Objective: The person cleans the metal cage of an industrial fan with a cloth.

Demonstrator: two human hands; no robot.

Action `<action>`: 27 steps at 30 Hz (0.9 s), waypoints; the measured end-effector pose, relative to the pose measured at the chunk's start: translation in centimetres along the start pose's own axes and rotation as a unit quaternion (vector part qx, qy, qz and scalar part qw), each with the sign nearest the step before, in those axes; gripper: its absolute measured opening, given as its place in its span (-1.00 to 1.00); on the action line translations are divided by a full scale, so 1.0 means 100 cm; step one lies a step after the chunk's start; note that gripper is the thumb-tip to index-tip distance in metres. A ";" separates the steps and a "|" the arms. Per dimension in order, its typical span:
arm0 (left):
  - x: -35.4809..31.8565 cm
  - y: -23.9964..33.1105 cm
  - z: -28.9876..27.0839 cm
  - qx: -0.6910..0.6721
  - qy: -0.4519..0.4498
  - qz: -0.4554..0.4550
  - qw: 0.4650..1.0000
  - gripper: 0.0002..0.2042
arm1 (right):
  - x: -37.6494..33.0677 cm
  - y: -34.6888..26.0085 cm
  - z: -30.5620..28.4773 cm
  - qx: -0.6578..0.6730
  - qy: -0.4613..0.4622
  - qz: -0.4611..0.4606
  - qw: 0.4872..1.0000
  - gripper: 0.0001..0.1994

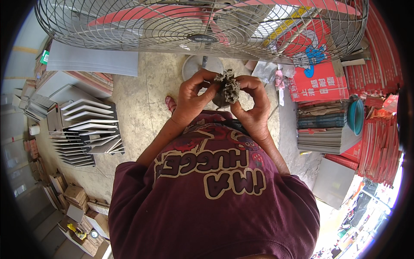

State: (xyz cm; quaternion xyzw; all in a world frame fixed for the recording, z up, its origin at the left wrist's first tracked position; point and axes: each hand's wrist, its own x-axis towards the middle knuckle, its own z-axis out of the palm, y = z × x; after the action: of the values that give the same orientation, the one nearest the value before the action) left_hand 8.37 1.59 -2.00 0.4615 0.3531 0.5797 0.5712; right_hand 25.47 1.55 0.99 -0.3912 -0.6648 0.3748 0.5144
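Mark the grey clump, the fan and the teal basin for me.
Grey clump (231,90): head view, on its rough, crumbly surface.
Fan (202,38): head view, on the hub.
Teal basin (355,117): head view, on its wall.

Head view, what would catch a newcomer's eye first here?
Probably the big caged fan with red blades, stretching across the top. Just below it, near the centre, the left hand and right hand hold a ragged grey clump between them. A maroon shirt fills the lower middle, and red stacks line the right side.
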 end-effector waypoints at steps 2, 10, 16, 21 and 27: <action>-0.001 0.000 0.001 -0.008 0.000 -0.006 1.000 -0.80 | 0.000 0.000 0.000 -0.005 -0.005 -0.008 1.000 -0.61; 0.001 0.007 0.002 0.017 -0.016 -0.009 1.000 -0.82 | 0.002 0.001 -0.001 0.010 -0.023 -0.009 1.000 -0.59; 0.003 0.007 0.000 0.029 -0.033 -0.002 0.999 -0.81 | 0.003 -0.002 -0.001 0.028 -0.013 0.000 1.000 -0.57; 0.004 0.010 -0.002 0.035 -0.042 -0.015 0.998 -0.82 | 0.003 0.002 -0.005 0.052 -0.042 0.018 0.998 -0.57; 0.003 0.015 -0.001 0.019 -0.037 -0.044 0.998 -0.83 | 0.005 0.001 -0.007 -0.023 -0.043 0.002 0.999 -0.59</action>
State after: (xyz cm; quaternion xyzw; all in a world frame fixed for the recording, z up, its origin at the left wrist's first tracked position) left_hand 7.79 1.73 -0.55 0.4772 0.3629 0.5296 0.6001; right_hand 26.11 2.08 1.23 -0.3880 -0.6935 0.3771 0.4757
